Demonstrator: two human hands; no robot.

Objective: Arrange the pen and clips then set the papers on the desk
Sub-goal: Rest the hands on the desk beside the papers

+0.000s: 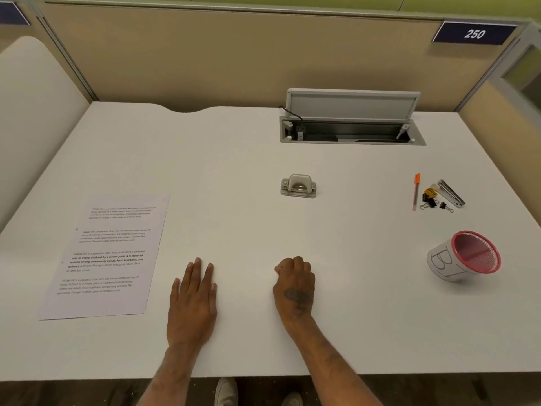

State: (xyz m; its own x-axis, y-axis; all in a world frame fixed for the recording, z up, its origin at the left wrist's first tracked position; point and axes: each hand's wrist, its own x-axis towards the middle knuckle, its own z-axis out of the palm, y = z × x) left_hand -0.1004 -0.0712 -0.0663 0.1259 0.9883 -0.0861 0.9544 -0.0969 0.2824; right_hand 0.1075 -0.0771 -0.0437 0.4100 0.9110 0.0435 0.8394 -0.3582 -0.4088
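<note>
A printed sheet of paper (105, 256) lies flat at the left of the white desk (248, 159). An orange-capped pen (416, 191) lies at the right, with a small pile of black and yellow binder clips (431, 199) beside it. A pink mesh cup (465, 256) wrapped in paper marked "B7" stands tilted at the near right. My left hand (193, 300) rests flat on the desk, fingers apart, holding nothing. My right hand (295, 288) rests beside it with fingers curled into a loose fist, nothing visible in it.
A grey hole punch (298, 186) sits mid-desk. A metal stapler-like tool (451, 192) lies right of the clips. An open cable hatch (351, 130) with raised lid is at the back. Beige partition walls (234, 54) surround the desk.
</note>
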